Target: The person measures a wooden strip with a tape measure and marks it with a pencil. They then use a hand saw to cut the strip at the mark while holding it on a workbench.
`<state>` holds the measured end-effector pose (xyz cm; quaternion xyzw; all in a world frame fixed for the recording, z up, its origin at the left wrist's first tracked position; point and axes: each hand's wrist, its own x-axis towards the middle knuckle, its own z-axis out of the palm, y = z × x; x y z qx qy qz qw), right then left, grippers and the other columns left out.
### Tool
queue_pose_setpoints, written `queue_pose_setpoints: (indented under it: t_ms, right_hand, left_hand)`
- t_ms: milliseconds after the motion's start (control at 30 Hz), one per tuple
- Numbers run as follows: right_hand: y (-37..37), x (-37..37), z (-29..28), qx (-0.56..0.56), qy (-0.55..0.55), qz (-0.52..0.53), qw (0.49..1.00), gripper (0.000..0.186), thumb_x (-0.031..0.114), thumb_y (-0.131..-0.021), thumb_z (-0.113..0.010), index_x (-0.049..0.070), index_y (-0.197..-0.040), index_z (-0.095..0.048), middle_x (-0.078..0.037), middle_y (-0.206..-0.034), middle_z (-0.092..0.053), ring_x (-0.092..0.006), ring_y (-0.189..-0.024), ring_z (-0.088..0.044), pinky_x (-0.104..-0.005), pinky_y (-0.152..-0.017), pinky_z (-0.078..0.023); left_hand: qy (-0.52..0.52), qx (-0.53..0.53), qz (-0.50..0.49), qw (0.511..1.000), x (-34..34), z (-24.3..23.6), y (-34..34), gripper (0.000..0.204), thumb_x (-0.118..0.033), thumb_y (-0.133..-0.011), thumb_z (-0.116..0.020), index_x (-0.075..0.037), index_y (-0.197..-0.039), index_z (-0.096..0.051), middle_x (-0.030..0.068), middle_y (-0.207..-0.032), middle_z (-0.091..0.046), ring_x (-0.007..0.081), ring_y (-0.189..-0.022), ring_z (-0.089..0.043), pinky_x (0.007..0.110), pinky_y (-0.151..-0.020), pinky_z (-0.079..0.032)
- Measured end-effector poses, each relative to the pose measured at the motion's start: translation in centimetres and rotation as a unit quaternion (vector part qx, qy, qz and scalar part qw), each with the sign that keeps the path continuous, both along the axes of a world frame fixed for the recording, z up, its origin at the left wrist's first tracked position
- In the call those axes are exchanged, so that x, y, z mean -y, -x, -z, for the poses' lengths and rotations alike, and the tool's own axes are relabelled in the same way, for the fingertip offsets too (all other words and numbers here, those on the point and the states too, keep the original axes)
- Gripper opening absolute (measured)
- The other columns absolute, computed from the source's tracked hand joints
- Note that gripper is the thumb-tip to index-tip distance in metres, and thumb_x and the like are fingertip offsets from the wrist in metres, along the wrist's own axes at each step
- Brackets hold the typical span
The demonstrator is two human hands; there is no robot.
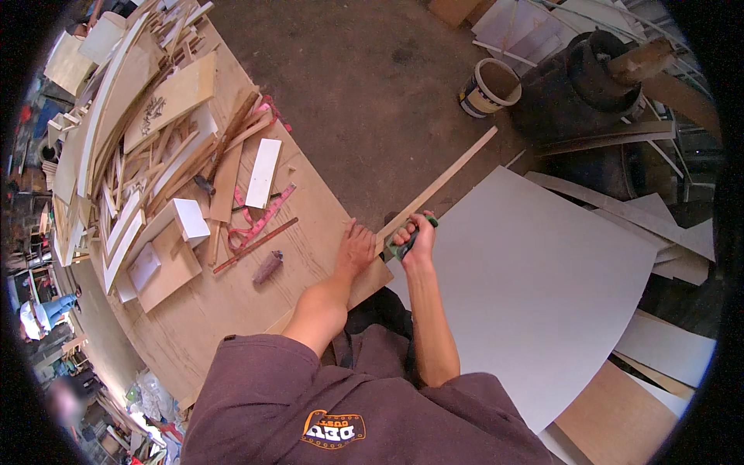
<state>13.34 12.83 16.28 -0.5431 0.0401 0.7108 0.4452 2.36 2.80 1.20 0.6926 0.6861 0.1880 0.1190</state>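
Observation:
My right hand (418, 240) is wrapped round the green and black handle of a handsaw (401, 248), beside the table's right edge; its blade is mostly hidden. A long, thin wooden strip (446, 180) reaches out past the table edge over the floor, slanting away to the far right. My left hand (358, 248) grips this strip at the table edge, just left of the saw. On the tabletop (310, 232) left of it lie a dark cylindrical roll (268, 266), a reddish-brown thin stick (256, 246) and a pink tape measure (267, 209).
Wood offcuts (155, 147) pile up on the table's far left, with a hammer (205, 184) and a white block (264, 172) near them. A large white sheet (535, 279) lies to my right. A bucket (496, 81) and a dark barrel (573, 85) stand beyond. A person (48, 314) appears far left.

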Motion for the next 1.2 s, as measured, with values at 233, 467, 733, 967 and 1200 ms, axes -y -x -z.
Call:
queue_pose_setpoints:
  t_ms: [233, 467, 733, 967, 1200]
  right_hand:
    - [-1.8, 0.6, -9.0, -0.146, -0.053, -0.024, 0.988, 0.031, 0.006, -0.088, -0.057, 0.022, -0.109, -0.041, 0.000, -0.063, -0.039, -0.0113, -0.045, -0.035, -0.0289, -0.038, -0.031]
    - [0.5, -1.0, -1.9, 0.002, 0.038, 0.027, 0.999, 0.015, 0.006, -0.091, -0.056, 0.018, -0.096, -0.050, 0.001, -0.059, -0.040, -0.0085, -0.042, -0.033, -0.0236, -0.035, -0.025]
    - [0.1, 0.8, -4.4, -0.043, -0.015, -0.013, 0.999, 0.023, 0.004, -0.088, -0.056, 0.021, -0.097, -0.046, 0.002, -0.059, -0.039, -0.0093, -0.043, -0.034, -0.0259, -0.037, -0.028]
    - [-0.4, -0.7, -4.8, -0.071, 0.022, -0.015, 0.997, 0.028, 0.003, -0.087, -0.055, 0.024, -0.103, -0.044, 0.002, -0.059, -0.039, -0.0096, -0.042, -0.031, -0.0264, -0.036, -0.027]
    - [0.7, 0.4, -1.2, 0.028, 0.014, -0.016, 0.999, 0.035, 0.003, -0.088, -0.055, 0.023, -0.111, -0.038, 0.001, -0.061, -0.035, -0.0096, -0.046, -0.030, -0.0259, -0.039, -0.028]
  left_hand:
    - [0.105, -0.025, 0.011, 0.994, 0.4, -0.1, 1.3, 0.029, -0.020, -0.095, -0.043, 0.000, -0.100, -0.063, 0.0138, -0.109, -0.064, 0.0285, -0.117, -0.052, 0.049, -0.117, -0.023]
    - [0.031, -0.031, 0.019, 0.999, 0.0, 0.8, 0.2, 0.027, -0.022, -0.095, -0.043, -0.004, -0.087, -0.061, 0.0110, -0.095, -0.063, 0.0245, -0.109, -0.055, 0.043, -0.116, -0.022]
    - [0.032, -0.014, 0.011, 0.999, 0.0, 0.0, 0.7, 0.024, -0.021, -0.093, -0.045, -0.004, -0.088, -0.061, 0.0105, -0.093, -0.063, 0.0246, -0.107, -0.056, 0.044, -0.116, -0.023]
    - [0.062, 0.018, -0.016, 0.998, 0.0, 0.7, 1.3, 0.024, -0.019, -0.090, -0.048, -0.003, -0.093, -0.065, 0.0145, -0.098, -0.065, 0.0292, -0.108, -0.057, 0.047, -0.116, -0.024]
    - [0.010, -0.022, -0.013, 1.000, -0.3, 0.3, 0.3, 0.026, -0.021, -0.093, -0.045, -0.002, -0.099, -0.061, 0.0148, -0.106, -0.062, 0.0280, -0.115, -0.053, 0.045, -0.117, -0.022]
